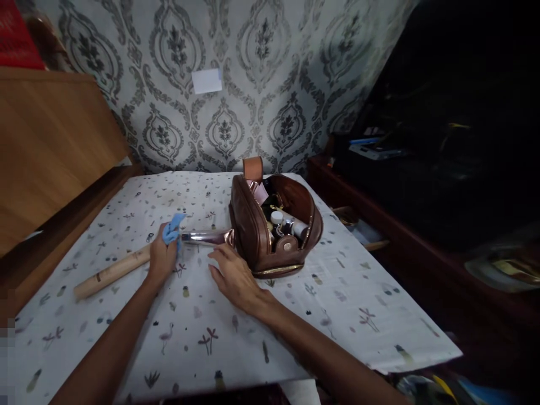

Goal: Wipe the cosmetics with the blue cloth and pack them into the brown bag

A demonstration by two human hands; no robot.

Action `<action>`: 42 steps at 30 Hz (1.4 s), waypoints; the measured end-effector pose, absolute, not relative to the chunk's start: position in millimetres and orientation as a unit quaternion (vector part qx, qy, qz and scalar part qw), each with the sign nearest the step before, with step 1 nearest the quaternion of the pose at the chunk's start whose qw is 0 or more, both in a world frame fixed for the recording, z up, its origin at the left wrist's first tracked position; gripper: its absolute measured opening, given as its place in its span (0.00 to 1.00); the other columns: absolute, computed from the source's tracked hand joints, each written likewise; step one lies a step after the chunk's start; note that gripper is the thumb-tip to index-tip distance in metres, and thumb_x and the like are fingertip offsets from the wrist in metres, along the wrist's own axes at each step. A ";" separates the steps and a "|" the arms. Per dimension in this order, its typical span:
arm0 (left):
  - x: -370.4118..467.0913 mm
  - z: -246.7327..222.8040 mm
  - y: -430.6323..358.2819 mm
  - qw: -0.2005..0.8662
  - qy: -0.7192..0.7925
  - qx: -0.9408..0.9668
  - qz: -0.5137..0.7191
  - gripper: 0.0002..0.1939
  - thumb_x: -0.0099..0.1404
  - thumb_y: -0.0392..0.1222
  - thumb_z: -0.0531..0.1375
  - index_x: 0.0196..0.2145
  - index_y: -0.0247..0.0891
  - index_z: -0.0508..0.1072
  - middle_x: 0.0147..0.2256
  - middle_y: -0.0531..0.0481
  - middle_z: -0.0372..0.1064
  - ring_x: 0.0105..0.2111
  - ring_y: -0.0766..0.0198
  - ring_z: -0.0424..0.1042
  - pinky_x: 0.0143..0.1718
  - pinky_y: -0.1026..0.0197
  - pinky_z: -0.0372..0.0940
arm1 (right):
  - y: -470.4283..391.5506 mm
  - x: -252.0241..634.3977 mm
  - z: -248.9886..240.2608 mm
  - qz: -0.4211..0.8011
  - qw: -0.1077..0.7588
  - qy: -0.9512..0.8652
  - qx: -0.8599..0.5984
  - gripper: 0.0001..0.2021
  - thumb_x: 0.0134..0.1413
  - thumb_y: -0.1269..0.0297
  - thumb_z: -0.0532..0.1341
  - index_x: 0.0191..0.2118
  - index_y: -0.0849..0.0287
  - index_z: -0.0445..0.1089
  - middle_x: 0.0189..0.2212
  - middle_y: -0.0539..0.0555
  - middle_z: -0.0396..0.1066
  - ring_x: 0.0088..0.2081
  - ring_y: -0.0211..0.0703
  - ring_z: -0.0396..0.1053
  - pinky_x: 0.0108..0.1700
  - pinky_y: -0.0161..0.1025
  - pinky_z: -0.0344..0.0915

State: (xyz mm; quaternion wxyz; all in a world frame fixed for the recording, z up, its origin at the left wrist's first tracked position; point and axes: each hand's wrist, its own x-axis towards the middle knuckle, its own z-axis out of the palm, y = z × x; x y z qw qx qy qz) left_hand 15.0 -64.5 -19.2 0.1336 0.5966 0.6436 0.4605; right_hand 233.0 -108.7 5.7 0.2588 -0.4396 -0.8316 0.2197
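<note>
My left hand [162,256] is closed around a crumpled blue cloth [172,228] that pokes out above the fingers. By its wrist side a long tan tube [113,273] lies slantwise on the patterned tablecloth, its upper end hidden by the hand. A shiny silvery-pink tube [205,237] stretches from the cloth toward a brown leather toiletry bag [248,225]. Just below this tube is my right hand [232,278], fingers spread and partly bent; whether they touch it I cannot tell. The bag stands unzipped, with several bottles and tubes inside, one with a white cap [277,217].
A white tablecloth [261,332] with small printed plants covers the table. Patterned wallpaper [223,129] rises behind, with a white card [206,81] on it. A wooden panel [54,152] bounds the left side. Dark furniture with an open drawer [375,245] stands at right.
</note>
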 end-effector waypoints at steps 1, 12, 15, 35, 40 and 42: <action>14.5 -21.6 -64.1 0.090 0.640 0.632 0.429 0.19 0.66 0.45 0.50 0.52 0.39 0.68 0.42 0.45 0.72 0.45 0.54 0.72 0.49 0.52 0.68 | -105.5 230.1 3.3 0.207 0.274 -0.830 -0.440 0.13 0.62 0.73 0.58 0.51 0.63 0.71 0.54 0.63 0.67 0.57 0.52 0.67 0.59 0.49 0.64; 4.7 -34.1 -56.3 0.049 0.597 0.741 0.302 0.24 0.60 0.45 0.53 0.52 0.39 0.74 0.50 0.41 0.74 0.52 0.47 0.71 0.55 0.48 0.66 | -100.0 222.1 -30.3 0.312 0.354 -0.754 -0.456 0.19 0.58 0.74 0.58 0.55 0.61 0.66 0.53 0.62 0.68 0.57 0.51 0.66 0.61 0.50 0.64; 3.8 -23.5 -60.7 0.175 0.576 0.730 0.323 0.18 0.60 0.52 0.57 0.41 0.39 0.77 0.38 0.45 0.78 0.41 0.50 0.75 0.45 0.54 0.70 | -105.4 223.7 -30.2 0.312 0.375 -0.743 -0.458 0.20 0.61 0.71 0.57 0.58 0.62 0.63 0.53 0.63 0.66 0.56 0.51 0.67 0.59 0.50 0.66; 55.7 -33.0 -84.4 0.199 0.588 0.657 0.429 0.35 0.64 0.60 0.55 0.64 0.41 0.58 0.61 0.38 0.64 0.58 0.48 0.68 0.57 0.46 0.65 | -109.3 215.2 -27.3 0.459 0.419 -0.653 -0.434 0.21 0.44 0.72 0.63 0.47 0.56 0.67 0.39 0.51 0.75 0.40 0.45 0.73 0.46 0.41 0.71; 46.7 -27.9 -74.9 0.218 0.605 0.621 0.447 0.30 0.63 0.61 0.56 0.56 0.40 0.66 0.53 0.41 0.72 0.52 0.49 0.72 0.55 0.46 0.64 | -104.9 213.8 -36.6 0.576 0.453 -0.592 -0.336 0.28 0.43 0.72 0.64 0.54 0.58 0.69 0.47 0.54 0.76 0.49 0.47 0.74 0.55 0.44 0.69; 41.9 -21.7 -72.2 0.217 0.613 0.618 0.442 0.25 0.63 0.62 0.55 0.45 0.40 0.71 0.44 0.45 0.74 0.45 0.51 0.73 0.50 0.50 0.65 | -104.1 215.3 -37.2 0.614 0.434 -0.575 -0.323 0.28 0.45 0.70 0.66 0.55 0.57 0.69 0.50 0.55 0.76 0.52 0.49 0.74 0.57 0.46 0.68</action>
